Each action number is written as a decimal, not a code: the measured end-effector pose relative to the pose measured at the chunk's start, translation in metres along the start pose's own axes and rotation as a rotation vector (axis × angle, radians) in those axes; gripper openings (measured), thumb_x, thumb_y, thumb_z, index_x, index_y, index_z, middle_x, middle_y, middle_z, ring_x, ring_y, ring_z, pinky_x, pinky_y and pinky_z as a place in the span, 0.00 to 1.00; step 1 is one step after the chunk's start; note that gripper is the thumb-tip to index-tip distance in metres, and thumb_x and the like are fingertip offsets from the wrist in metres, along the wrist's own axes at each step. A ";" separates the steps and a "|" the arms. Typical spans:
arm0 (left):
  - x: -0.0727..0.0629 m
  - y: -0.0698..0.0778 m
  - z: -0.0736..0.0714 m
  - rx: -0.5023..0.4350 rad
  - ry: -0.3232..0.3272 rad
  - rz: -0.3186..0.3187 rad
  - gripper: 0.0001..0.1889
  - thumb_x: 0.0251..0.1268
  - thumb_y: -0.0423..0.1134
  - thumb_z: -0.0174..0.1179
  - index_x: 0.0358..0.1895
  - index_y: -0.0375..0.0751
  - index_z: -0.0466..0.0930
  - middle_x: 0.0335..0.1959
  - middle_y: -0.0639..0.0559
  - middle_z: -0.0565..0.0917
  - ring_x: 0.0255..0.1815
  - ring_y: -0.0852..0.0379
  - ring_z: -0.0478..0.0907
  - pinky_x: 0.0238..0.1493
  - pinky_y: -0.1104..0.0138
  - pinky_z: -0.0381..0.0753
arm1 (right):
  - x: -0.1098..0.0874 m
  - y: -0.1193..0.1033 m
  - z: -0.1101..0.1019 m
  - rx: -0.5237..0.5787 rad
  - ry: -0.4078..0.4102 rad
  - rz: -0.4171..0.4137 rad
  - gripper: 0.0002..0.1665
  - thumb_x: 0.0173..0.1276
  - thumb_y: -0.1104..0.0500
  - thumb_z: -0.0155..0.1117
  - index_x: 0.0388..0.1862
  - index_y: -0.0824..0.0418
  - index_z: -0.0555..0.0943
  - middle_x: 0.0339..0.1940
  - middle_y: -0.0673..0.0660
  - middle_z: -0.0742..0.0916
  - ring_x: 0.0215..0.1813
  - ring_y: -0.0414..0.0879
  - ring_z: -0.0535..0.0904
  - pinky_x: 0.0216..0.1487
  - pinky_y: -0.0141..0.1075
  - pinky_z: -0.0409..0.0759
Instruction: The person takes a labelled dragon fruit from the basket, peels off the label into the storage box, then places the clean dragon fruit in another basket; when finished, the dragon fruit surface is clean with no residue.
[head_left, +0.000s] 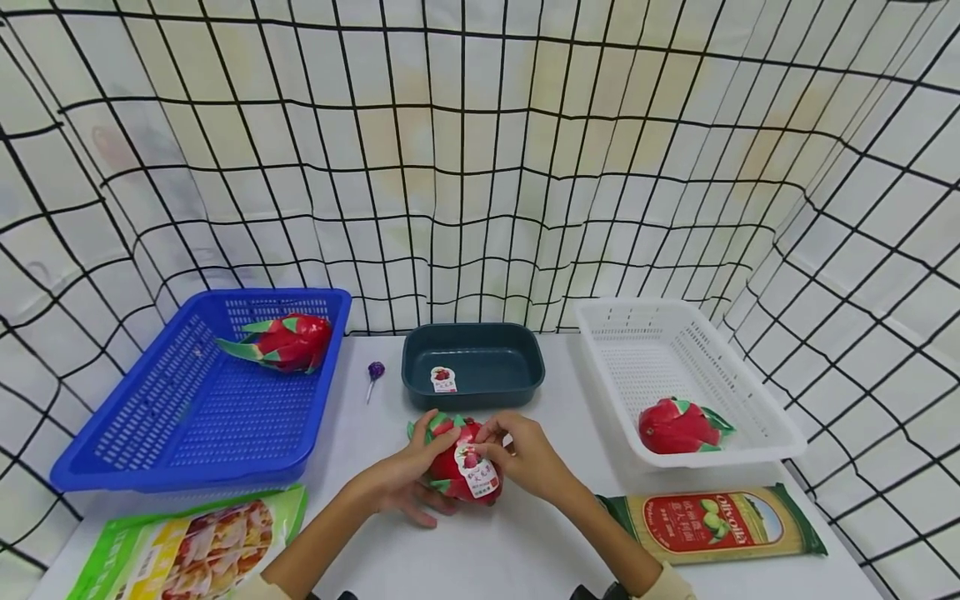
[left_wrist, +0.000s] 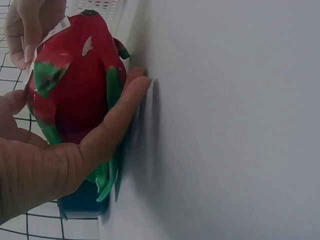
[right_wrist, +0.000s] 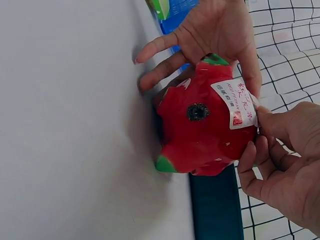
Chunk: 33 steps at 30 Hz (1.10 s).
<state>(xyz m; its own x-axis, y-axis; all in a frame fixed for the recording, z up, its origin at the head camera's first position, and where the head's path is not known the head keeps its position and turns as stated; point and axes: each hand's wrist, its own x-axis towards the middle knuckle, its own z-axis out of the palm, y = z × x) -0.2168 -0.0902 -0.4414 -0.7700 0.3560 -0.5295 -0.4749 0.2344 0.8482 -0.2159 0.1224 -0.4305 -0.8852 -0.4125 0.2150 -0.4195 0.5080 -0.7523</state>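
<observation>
Nearest lie two packets: at eight o'clock from the hands, one green food packet point(head_left: 213, 554) with a printed picture of food, its writing too small to make out; between three and four o'clock, one pasta packet point(head_left: 712, 523), its red label reading "Olivoilà" beside Chinese characters. Between them, two hands work on one of three red-and-green dragon fruits, this held dragon fruit point(right_wrist: 205, 140) being at about two o'clock from the left hand point(head_left: 408, 483) and nine o'clock from the right hand point(head_left: 522, 450). The left hand grips it, thumb over the top and fingers at the side and underneath; the right hand has thumb and fingertips together, pinching the edge of a white sticker point(head_left: 477, 472) on the fruit, which bears red Chinese characters and a fruit picture. Farther out stand two baskets: a white basket point(head_left: 637, 350) between two and three o'clock, with one dragon fruit point(head_left: 675, 427) at its near end, and a blue basket point(head_left: 225, 417) between nine and ten, with another dragon fruit point(head_left: 300, 342) in its far right corner. At twelve sits one dark teal tray point(head_left: 495, 367) holding a similar second sticker point(head_left: 444, 381); at ten, one purple lollipop point(head_left: 377, 369). Farthest hangs black netting point(head_left: 462, 142) before pale cloth.
</observation>
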 end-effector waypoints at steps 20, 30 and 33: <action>0.016 0.006 -0.011 0.175 -0.009 -0.014 0.54 0.57 0.76 0.50 0.77 0.58 0.30 0.39 0.38 0.84 0.29 0.42 0.87 0.31 0.50 0.87 | -0.001 0.004 0.001 0.016 -0.129 -0.043 0.07 0.69 0.60 0.63 0.40 0.59 0.73 0.37 0.50 0.78 0.39 0.39 0.72 0.36 0.26 0.78; 0.016 0.003 -0.016 0.156 -0.038 -0.011 0.50 0.60 0.72 0.53 0.75 0.58 0.33 0.42 0.38 0.82 0.32 0.42 0.87 0.31 0.51 0.87 | 0.003 0.012 -0.010 0.141 -0.304 -0.098 0.06 0.69 0.61 0.62 0.39 0.60 0.74 0.37 0.55 0.80 0.41 0.39 0.73 0.41 0.27 0.76; 0.016 0.003 -0.016 0.151 -0.042 -0.010 0.50 0.59 0.73 0.53 0.75 0.59 0.33 0.42 0.37 0.82 0.32 0.42 0.87 0.31 0.51 0.87 | 0.004 0.014 -0.011 0.162 -0.308 -0.085 0.06 0.69 0.60 0.63 0.39 0.60 0.75 0.37 0.56 0.80 0.41 0.38 0.74 0.42 0.28 0.76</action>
<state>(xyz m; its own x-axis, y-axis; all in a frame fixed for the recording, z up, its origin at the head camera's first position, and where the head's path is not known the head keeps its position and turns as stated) -0.2379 -0.0985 -0.4475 -0.7454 0.3900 -0.5407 -0.4107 0.3702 0.8332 -0.2269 0.1358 -0.4332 -0.7360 -0.6694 0.1017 -0.4297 0.3458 -0.8341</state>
